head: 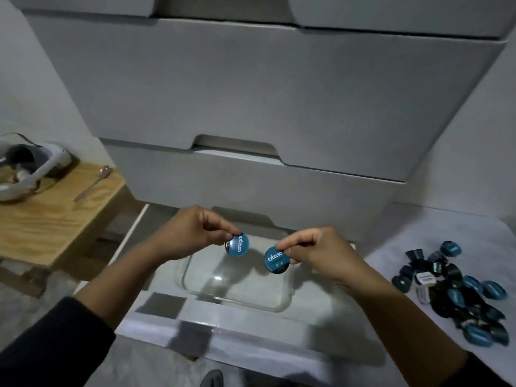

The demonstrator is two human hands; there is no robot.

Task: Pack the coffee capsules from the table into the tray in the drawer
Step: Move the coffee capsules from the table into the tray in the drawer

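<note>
I am looking down at a big gray set of drawers (251,88), and the bottom drawer (223,328) is pulled out toward me. A clear tray (282,300) sits inside it.

My left hand (192,233) pinches one blue capsule (238,245) with finger and thumb. My right hand (315,247) pinches another blue capsule (275,260) the same way. Both capsules hang over the tray, close to each other but not touching. Each blue lid faces me, and I can read the white word "EXCELSO" on both.

Nothing sits between the capsules and the tray.

To my right, a pile of capsules (458,294) lies on a white table (418,236). Most are blue and dark, all mixed up, some on their sides. Their writing is too small to read.

To my left is a wooden table (47,224). A spoon (93,182) lies on it, and a white headset (30,166) sits at its far corner.
</note>
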